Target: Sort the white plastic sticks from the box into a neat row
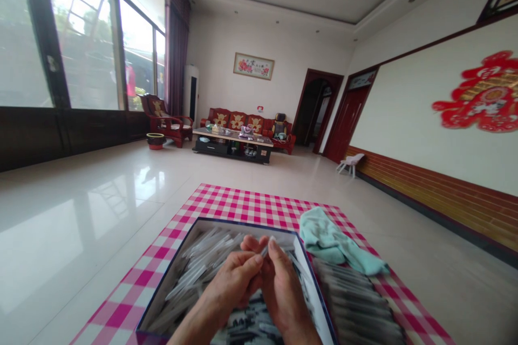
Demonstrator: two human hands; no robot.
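Observation:
My left hand (233, 279) and my right hand (281, 285) meet over a shallow box (197, 225) with a dark blue rim. Fingers of both hands are closed together around a thin translucent tube (265, 251), like a pen barrel; most of it is hidden by the fingers. Many clear tubes (210, 256) lie loosely in the left and far part of the box. Below my hands, inside the box, are small dark and pale pieces (253, 321), too blurred to name. More pale tubes show along the right wall.
A pink-and-white checked cloth (238, 198) lies under the box. To the box's right are a mint-green towel (335, 242) and a row of slim pen-like sticks (356, 302). Across the room stand a low table (232, 143), a wooden sofa (237, 118) and a small stool (351, 163).

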